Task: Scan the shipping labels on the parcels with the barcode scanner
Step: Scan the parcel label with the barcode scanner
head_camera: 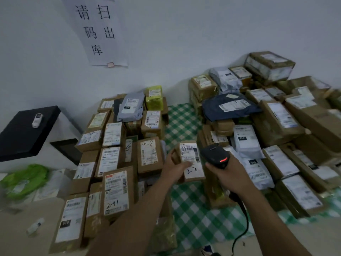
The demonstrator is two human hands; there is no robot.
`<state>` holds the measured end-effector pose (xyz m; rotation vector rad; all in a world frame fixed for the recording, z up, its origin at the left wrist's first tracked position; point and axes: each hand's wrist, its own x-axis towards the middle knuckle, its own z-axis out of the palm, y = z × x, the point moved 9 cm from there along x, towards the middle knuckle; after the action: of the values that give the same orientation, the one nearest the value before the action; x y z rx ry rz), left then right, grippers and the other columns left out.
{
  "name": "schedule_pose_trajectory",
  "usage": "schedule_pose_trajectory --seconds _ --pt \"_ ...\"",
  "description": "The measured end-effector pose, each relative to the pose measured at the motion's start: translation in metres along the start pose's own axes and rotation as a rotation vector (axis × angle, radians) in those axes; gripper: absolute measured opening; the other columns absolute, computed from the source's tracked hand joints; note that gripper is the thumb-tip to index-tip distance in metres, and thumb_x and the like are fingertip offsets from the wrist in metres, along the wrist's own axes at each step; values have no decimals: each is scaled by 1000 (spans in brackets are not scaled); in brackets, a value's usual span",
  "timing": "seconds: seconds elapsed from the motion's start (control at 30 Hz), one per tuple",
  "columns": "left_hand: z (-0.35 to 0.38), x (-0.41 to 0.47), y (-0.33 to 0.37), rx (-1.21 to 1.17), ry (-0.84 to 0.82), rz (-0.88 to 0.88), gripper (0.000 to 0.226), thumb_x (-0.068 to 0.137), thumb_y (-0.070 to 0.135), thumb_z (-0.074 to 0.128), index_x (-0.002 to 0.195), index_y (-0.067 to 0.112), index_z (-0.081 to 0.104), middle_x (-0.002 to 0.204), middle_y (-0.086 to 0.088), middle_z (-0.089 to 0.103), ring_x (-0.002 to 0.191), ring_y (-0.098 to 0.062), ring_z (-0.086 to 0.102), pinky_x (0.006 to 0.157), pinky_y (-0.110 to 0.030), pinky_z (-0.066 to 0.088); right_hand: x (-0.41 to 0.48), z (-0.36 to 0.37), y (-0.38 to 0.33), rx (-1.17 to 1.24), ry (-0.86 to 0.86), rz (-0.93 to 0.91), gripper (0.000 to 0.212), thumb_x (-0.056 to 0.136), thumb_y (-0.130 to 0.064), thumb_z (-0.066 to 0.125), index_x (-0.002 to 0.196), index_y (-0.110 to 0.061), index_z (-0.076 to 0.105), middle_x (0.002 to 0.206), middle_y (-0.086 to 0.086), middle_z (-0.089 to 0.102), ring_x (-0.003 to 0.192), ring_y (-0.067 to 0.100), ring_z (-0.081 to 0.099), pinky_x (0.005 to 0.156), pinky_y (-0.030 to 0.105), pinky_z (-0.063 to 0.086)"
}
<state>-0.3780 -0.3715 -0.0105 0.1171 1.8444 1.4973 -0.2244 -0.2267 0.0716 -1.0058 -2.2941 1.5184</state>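
My left hand [174, 168] holds a small brown cardboard parcel [191, 160] by its left edge, lifted above the green checked cloth. Its white shipping label faces up, with a barcode near the top and "2-3" handwritten at the bottom. My right hand [227, 172] grips a black barcode scanner [215, 154] just right of the parcel. A red light glows on the scanner's head, and its black cable hangs down toward the floor.
Stacks of labelled cardboard parcels [112, 163] fill the left side. More boxes and grey mailing bags [276, 135] pile up on the right. A green checked cloth [193, 218] runs between them. A black-topped stand [24, 132] and a green bag [25, 180] sit at the left.
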Motion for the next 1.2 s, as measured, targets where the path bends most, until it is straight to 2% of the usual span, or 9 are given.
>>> schedule_pose_trajectory --seconds 0.13,0.37,0.5,0.7,0.8,0.9,0.97,1.03,1.2 --pt "22 20 -37 -75 -44 -122 69 83 1 81 140 25 50 119 1 73 103 -19 73 89 -43 61 7 -1 19 7 11 62 31 90 -27 80 98 -49 60 94 -25 67 88 -7 61 71 16 44" --pt "42 34 -95 -76 -88 -295 60 84 -14 67 134 13 48 113 -10 73 98 -28 75 71 -39 63 13 5 63 -70 0 203 46 85 -32 84 122 -27 56 108 -11 64 104 13 60 84 29 42" --pt "46 42 -105 64 -49 -218 55 86 -15 63 123 22 45 124 -10 66 120 -32 64 97 -49 57 23 13 63 -79 -5 202 50 86 -31 84 128 -22 58 110 -8 63 105 13 58 84 27 40" --pt "45 18 -87 384 -46 22 60 97 10 64 148 13 33 140 3 55 128 -16 54 103 -26 43 16 28 54 -88 -73 158 45 88 -28 82 123 -29 54 107 -9 61 100 11 56 81 28 41" --pt "17 1 -75 337 75 116 55 94 18 66 142 20 39 135 6 56 121 -13 58 104 -39 52 12 41 42 -68 -88 119 42 88 -24 82 118 -31 54 99 -14 61 100 13 60 85 31 45" --pt "-30 -18 -60 316 293 167 45 98 27 65 138 21 46 125 14 58 112 -1 57 93 -16 48 17 66 25 -83 -187 82 36 88 -33 81 116 -28 60 97 -9 69 95 16 68 85 41 56" --pt "-54 -23 -47 332 401 221 46 98 37 62 139 24 47 132 7 59 119 -7 57 100 -27 50 25 80 11 -97 -243 56 27 89 -38 78 108 -34 60 96 0 72 85 15 67 84 46 58" --pt "-72 -17 -36 304 455 184 51 95 29 68 140 22 45 135 0 58 123 -17 58 103 -37 52 36 92 -5 -119 -297 16 20 93 -33 75 95 -37 56 93 6 72 80 20 65 83 45 56" --pt "-102 7 -23 402 521 21 64 89 0 66 147 8 39 147 -15 43 134 -33 46 107 -33 40 61 116 -28 -111 -379 -43 22 94 -30 75 112 -26 64 85 4 71 80 23 69 68 35 52"
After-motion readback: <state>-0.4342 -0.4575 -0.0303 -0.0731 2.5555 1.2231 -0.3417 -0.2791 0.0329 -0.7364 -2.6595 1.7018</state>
